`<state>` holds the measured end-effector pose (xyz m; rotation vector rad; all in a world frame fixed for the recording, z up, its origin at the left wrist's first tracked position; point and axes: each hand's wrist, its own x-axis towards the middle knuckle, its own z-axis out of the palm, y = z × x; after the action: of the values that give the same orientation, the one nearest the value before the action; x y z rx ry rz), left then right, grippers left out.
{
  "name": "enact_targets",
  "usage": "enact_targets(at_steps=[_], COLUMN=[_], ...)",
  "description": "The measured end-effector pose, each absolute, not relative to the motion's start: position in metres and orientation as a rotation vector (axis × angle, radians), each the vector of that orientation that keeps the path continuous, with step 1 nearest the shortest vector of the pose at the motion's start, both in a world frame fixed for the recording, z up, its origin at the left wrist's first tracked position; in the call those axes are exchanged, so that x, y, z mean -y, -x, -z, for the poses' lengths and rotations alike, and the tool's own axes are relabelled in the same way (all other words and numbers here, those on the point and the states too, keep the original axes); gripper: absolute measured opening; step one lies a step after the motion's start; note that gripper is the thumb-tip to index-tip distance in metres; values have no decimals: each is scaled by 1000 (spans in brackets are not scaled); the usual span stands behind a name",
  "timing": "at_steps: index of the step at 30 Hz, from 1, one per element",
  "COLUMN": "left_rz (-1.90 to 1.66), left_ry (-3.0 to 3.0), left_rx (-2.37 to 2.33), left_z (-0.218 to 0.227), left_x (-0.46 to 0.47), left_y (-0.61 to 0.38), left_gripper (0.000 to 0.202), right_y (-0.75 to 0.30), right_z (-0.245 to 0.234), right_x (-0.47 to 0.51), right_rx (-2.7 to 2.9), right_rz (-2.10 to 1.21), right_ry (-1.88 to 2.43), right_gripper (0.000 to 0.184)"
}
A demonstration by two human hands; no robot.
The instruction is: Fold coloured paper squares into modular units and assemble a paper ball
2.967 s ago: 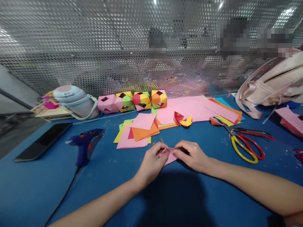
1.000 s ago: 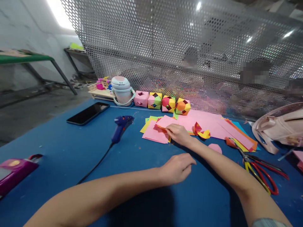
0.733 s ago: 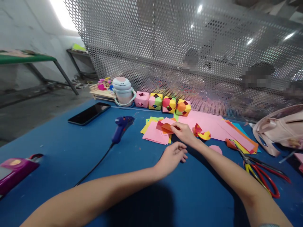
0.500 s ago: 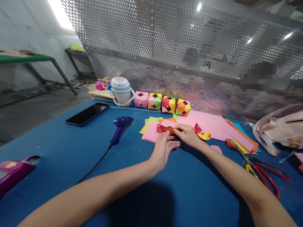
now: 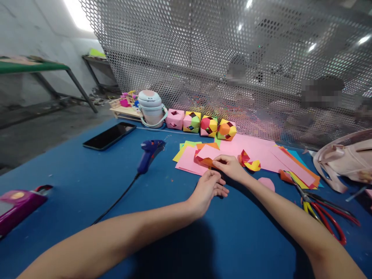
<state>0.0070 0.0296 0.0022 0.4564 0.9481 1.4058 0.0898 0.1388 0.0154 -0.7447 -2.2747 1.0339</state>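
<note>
My right hand [image 5: 230, 167] pinches the near edge of a folded paper piece [image 5: 205, 155] in pink, orange and red, held over the stack of coloured paper. Just below it, my left hand [image 5: 205, 192] is off the piece, its fingers loosely bent and apart with nothing seen in them. Sheets of pink paper [image 5: 186, 161] lie beneath the piece, with yellow, green and orange ones at the back. To the right of my right hand are a red and yellow folded paper piece [image 5: 252, 165] and a pink paper disc [image 5: 266, 183].
A blue glue gun [image 5: 148, 155] lies left of the paper, its cord trailing toward me. Several folded paper balls [image 5: 208, 126] line the mesh panel beside a lidded container [image 5: 151, 110]. A phone [image 5: 109, 135], scissors [image 5: 325, 217] and a bag [image 5: 345, 159] sit farther out.
My left hand has drawn back from the folded paper piece, toward me and slightly right. My right hand keeps its pinch on the piece. The camera view has shifted slightly.
</note>
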Motion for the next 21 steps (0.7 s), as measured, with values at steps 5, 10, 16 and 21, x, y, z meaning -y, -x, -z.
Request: enact_targets(at_steps=[5, 10, 16, 21], left_rz=[-1367, -1300, -1218, -1151], left_ry=[-556, -722, -1145, -2296], left_rx=[-968, -1007, -1046, -869], left_z=[1, 6, 4, -4], left_x=[-28, -28, -9, 12], left_y=[-8, -11, -19, -17], left_gripper=[8, 5, 11, 16], right_y=[-80, -78, -57, -25], right_z=[-7, -1, -13, -15], right_x=[-142, -142, -139, -130], right_rx=[2251, 2280, 2463, 2835], right_rz=[-1119, -1041, -843, -266], right_ry=[780, 759, 536, 253], right_gripper=[20, 20, 11, 27])
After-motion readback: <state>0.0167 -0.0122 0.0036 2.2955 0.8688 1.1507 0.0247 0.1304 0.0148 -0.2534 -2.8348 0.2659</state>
